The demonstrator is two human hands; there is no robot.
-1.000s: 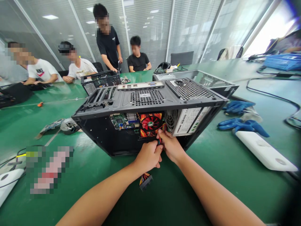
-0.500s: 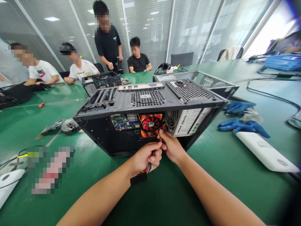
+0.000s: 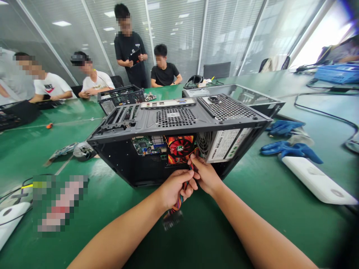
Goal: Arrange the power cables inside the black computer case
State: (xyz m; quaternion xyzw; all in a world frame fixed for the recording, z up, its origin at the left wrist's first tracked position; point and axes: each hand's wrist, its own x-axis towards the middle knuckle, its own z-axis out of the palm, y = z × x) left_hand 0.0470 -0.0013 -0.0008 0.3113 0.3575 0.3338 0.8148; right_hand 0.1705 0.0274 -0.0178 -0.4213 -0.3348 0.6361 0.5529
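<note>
A black computer case [image 3: 157, 129] lies on the green table with its open side toward me. Inside it show a motherboard [image 3: 144, 145], a red cooling fan [image 3: 180, 148] and a white-labelled power supply [image 3: 224, 145]. Just in front of the opening, my left hand [image 3: 179, 186] is closed round a bundle of coloured power cables [image 3: 178, 203]. A black connector [image 3: 172, 219], blurred, hangs from the bundle below that hand. My right hand [image 3: 204, 172] pinches the same cables higher up, close to the power supply, and the two hands touch.
Blue gloves [image 3: 291, 149] and a white power strip [image 3: 319, 181] lie to the right. A second case [image 3: 238, 91] stands behind mine, a smaller black one [image 3: 120, 98] at the back left. Several people are across the table, one standing with a clipboard [image 3: 135, 56].
The cable end and connector have swung down below my left hand, which has turned slightly. My right hand has barely moved. The standing person now holds up a clipboard.
</note>
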